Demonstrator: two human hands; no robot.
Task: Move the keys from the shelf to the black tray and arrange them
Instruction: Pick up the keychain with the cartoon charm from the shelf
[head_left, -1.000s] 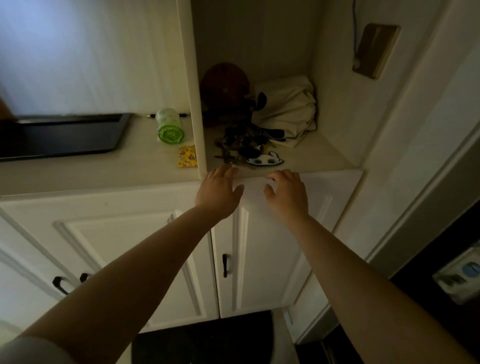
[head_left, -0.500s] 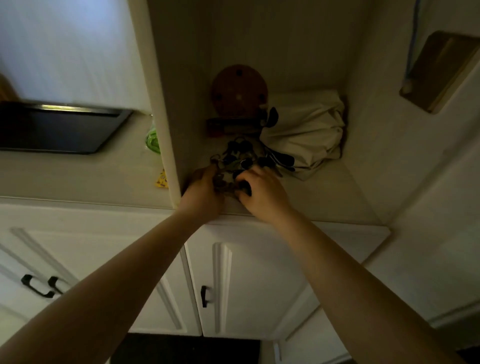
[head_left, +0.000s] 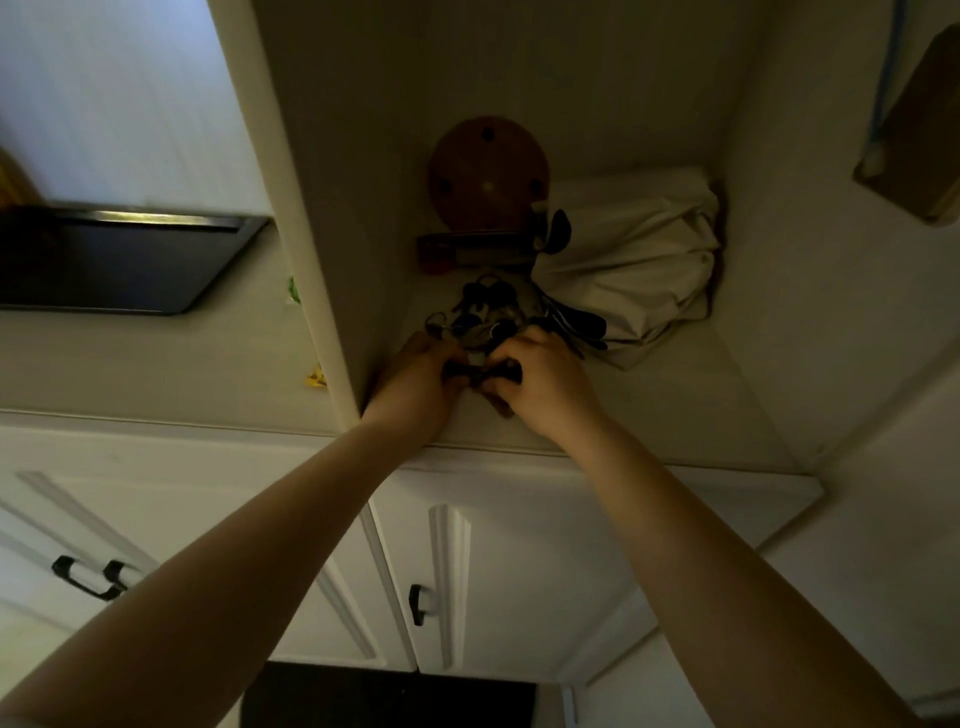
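- Head view: both arms reach up and forward into a cream shelf (head_left: 675, 405) niche, with the hands meeting near the front edge.
- The left hand (head_left: 415, 384) is curled, its fingers closed on a dark piece of the keys (head_left: 483, 312) at the near end of the bunch.
- The right hand (head_left: 545, 384) is curled too, pinching the same dark piece from the other side (thumbs nearly meet over it).
- The keys lie in a dark tangle on the shelf at 12 o'clock from the hands, touching the fingertips; single keys cannot be told apart in the dim light.
- A pale cloth bag (head_left: 639, 260) sits at 1 o'clock from the keys, just beside them, against the back corner.
- A round brown disc (head_left: 488, 171) stands at 12 o'clock behind the keys, leaning on the back wall.
- The black tray (head_left: 119, 260) rests on the counter at 9 o'clock, well apart from the keys, beyond the niche's side panel (head_left: 311, 260).
- White cabinet doors (head_left: 519, 571) with black handles hang below the shelf at 6 o'clock.
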